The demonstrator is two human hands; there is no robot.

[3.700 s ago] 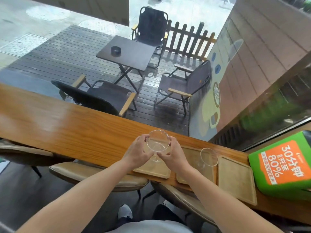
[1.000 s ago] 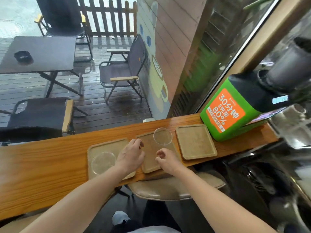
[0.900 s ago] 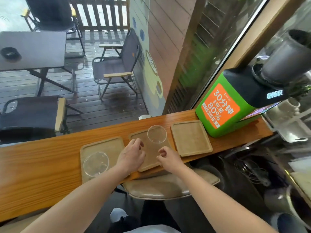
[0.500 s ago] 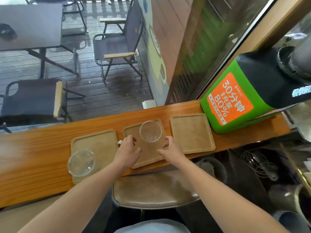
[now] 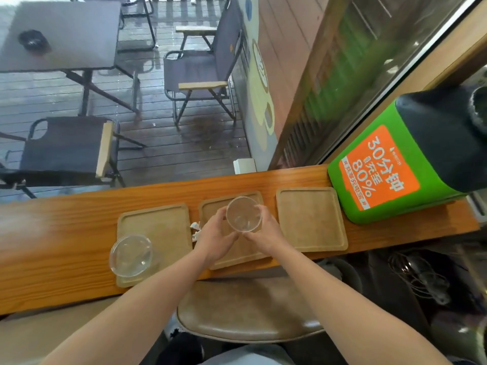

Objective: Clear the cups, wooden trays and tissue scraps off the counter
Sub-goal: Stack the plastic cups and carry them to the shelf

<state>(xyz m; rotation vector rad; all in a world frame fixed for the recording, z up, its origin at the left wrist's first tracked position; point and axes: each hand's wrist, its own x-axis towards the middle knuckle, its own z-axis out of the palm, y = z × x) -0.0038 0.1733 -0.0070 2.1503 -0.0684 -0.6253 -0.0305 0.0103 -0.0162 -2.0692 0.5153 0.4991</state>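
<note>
Both hands wrapped a clear cup (image 5: 244,214) over the middle wooden tray (image 5: 232,255): the left hand (image 5: 214,239) cupped its left side, the right hand (image 5: 263,231) its right, fingers curled against the wall. A second clear cup (image 5: 131,255) stood on the near left corner of the left tray (image 5: 163,227). White tissue scraps (image 5: 195,230) (small, crumpled) lay between those two trays. The right tray (image 5: 311,222) sat bare beside a green box (image 5: 390,167) on the counter (image 5: 52,246).

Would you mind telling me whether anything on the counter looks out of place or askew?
Yes: white tissue scraps lie between the left tray and middle tray, and the left tray's cup sits over its near-left edge.
</note>
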